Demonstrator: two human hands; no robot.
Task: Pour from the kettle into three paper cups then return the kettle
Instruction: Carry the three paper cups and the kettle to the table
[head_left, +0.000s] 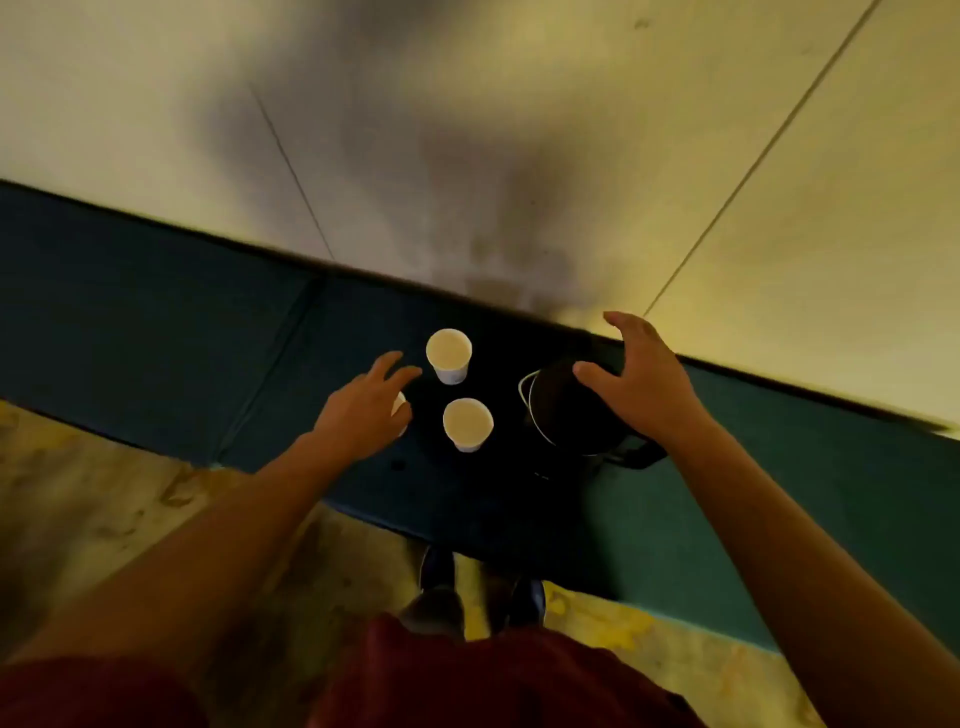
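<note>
Three white paper cups stand on a dark blue-green bench (156, 312). The far cup (449, 355) and the near cup (467, 423) stand upright and in full view. The third cup (400, 406) is mostly hidden under my left hand (366, 408), which hovers over it with fingers spread. A black kettle (563, 410) sits to the right of the cups, its handle (636, 452) pointing toward me. My right hand (641, 382) is spread above the kettle's lid, thumb over the top, gripping nothing.
The bench runs diagonally along a pale wall (519, 130). Below it lie a worn yellowish floor (104, 493) and my dark shoes (439, 566). My red clothing (467, 680) fills the bottom edge.
</note>
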